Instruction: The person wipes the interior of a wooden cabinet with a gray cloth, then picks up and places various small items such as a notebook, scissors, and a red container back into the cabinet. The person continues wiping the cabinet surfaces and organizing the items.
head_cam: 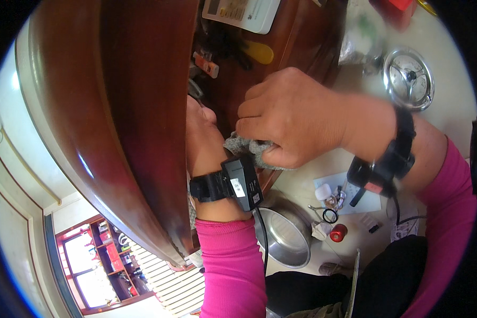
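Observation:
My right hand (294, 119) is closed around a bunched grey cloth (244, 145), over the reddish-brown wooden shelf (222, 87) of a piece of furniture. My left hand (200, 115) reaches in behind a dark polished wooden panel (147, 99). Its fingers are mostly hidden by that panel, so what it holds cannot be made out. Beyond the hands, an orange-and-white tube (206, 64) and a yellow paddle-shaped object (261, 52) lie on the wood. A white device with buttons and a display (240, 14) rests farther back.
A steel basin (284, 238) stands on the tiled floor. Near it are a red cylindrical object (338, 233) and a white sheet (365, 204) bearing small items, including a white case (323, 192). A round chrome object (408, 78) and a clear plastic bag (361, 35) sit at upper right.

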